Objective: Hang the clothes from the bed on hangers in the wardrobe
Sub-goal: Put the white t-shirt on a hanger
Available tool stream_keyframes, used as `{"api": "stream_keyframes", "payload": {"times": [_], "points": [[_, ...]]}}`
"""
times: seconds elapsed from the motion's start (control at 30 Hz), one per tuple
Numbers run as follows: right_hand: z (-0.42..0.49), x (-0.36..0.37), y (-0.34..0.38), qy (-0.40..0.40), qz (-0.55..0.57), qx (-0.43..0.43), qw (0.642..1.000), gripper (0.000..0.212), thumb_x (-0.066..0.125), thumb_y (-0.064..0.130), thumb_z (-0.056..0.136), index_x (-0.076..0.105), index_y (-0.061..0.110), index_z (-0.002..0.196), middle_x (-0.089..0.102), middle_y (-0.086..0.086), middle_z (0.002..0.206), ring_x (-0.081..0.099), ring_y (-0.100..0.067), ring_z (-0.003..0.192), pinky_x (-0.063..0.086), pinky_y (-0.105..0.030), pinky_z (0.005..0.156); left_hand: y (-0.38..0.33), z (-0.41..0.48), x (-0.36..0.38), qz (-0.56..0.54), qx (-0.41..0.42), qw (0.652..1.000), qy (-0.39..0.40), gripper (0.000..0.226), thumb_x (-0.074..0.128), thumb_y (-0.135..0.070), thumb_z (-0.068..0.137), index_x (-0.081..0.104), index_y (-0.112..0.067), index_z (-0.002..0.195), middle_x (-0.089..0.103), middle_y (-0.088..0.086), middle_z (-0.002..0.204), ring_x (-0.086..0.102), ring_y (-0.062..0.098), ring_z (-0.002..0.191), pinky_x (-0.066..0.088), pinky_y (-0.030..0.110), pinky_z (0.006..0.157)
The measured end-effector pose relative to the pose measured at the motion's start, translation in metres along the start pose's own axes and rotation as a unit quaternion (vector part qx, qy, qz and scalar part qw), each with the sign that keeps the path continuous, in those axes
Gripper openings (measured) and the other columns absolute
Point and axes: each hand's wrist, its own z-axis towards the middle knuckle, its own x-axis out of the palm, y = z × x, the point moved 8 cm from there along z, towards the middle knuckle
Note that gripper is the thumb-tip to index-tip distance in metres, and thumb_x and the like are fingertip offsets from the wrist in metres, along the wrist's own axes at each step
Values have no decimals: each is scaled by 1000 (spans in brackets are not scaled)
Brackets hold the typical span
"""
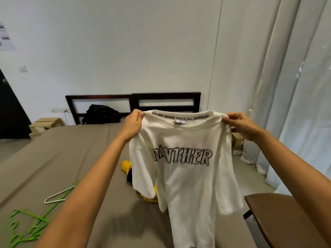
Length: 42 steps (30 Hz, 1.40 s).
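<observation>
A white T-shirt (186, 185) with the word PANTHER across its chest hangs in the air over the bed (59, 158), held up by its shoulders. My left hand (133, 123) pinches the left shoulder beside the collar. My right hand (240, 125) pinches the right shoulder. Behind the shirt a yellow and black garment (128, 170) lies on the bed, partly hidden. Several hangers, green (26, 224) and white (57, 195), lie on the bed at the lower left. No wardrobe is in view.
A black bag (101, 114) sits against the dark headboard (132, 101). Cardboard boxes (45, 124) stand left of the bed, another at the right. A brown chair seat (286, 219) is at the lower right. White curtains (295, 104) hang on the right.
</observation>
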Motion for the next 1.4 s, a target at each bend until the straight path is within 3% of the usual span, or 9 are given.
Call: {"api": "stream_keyframes", "payload": {"times": [0.13, 0.27, 0.4, 0.57, 0.67, 0.77, 0.93, 1.2, 1.4], "points": [[-1, -5, 1, -145, -244, -103, 953, 51, 49, 57, 82, 68, 9, 86, 63, -10, 81, 56, -21, 77, 39, -31, 68, -16, -22, 15, 76, 123, 974, 176, 21, 54, -40, 92, 54, -19, 89, 55, -10, 76, 50, 10, 70, 35, 12, 58], [-56, 89, -62, 319, -467, 133, 814, 23, 38, 21, 99, 60, 17, 94, 60, -2, 98, 55, -14, 83, 41, -23, 74, 53, -68, 19, 503, 9, 742, 444, 59, 71, -51, 76, 62, -3, 110, 64, 8, 100, 57, 23, 88, 40, 23, 72], [-118, 121, -85, 576, -301, 299, 699, 30, 48, 2, 93, 57, 1, 122, 71, 11, 82, 65, -2, 71, 53, -18, 68, 99, -139, -15, 239, -288, 651, 661, 37, 79, -22, 75, 64, -7, 106, 69, 5, 107, 66, 19, 96, 52, 33, 89], [-38, 98, -52, 403, -192, 230, 865, 50, 74, 40, 72, 68, 3, 105, 70, -12, 100, 67, -19, 88, 55, -33, 79, 88, -95, -34, 123, -209, 820, 519, 54, 92, -39, 39, 70, -10, 80, 71, 3, 73, 66, 12, 63, 54, 23, 58], [13, 95, -51, 250, -277, 150, 915, 44, 76, 49, 71, 68, 11, 91, 70, -8, 89, 64, -20, 83, 52, -31, 73, 109, -47, -23, 208, -105, 900, 368, 25, 83, -31, 66, 73, -15, 82, 66, -4, 68, 57, 4, 59, 40, 11, 50], [49, 116, -80, 159, -443, 75, 879, 18, 66, 24, 87, 63, 12, 74, 60, -6, 74, 56, -24, 77, 38, -28, 60, 155, -32, 12, 332, -49, 905, 262, 23, 67, -26, 83, 72, -13, 101, 69, 8, 90, 63, 22, 87, 40, 24, 64], [54, 176, -203, 161, -538, 134, 817, 25, 62, 17, 85, 69, 6, 107, 67, -16, 111, 60, -32, 105, 43, -30, 81, 277, -69, 95, 395, -179, 867, 245, 29, 44, -24, 96, 59, -11, 117, 57, 14, 122, 54, 33, 116, 45, 43, 92], [95, 220, -329, -71, -358, 185, 912, 24, 54, -3, 84, 62, -8, 105, 61, -35, 106, 56, -48, 99, 43, -43, 77, 403, -68, 179, 78, -253, 960, 90, 58, 37, -47, 93, 58, 2, 114, 59, 27, 112, 57, 40, 102, 39, 36, 74], [63, 379, -394, 78, -359, 12, 930, 70, 57, 3, 81, 29, 1, 144, 3, -26, 152, 26, -50, 135, 34, -50, 104, 491, -138, 223, 186, -259, 916, 243, 72, 46, -43, 95, 9, -13, 150, 5, 16, 158, 9, 29, 145, 12, 37, 115]]}}
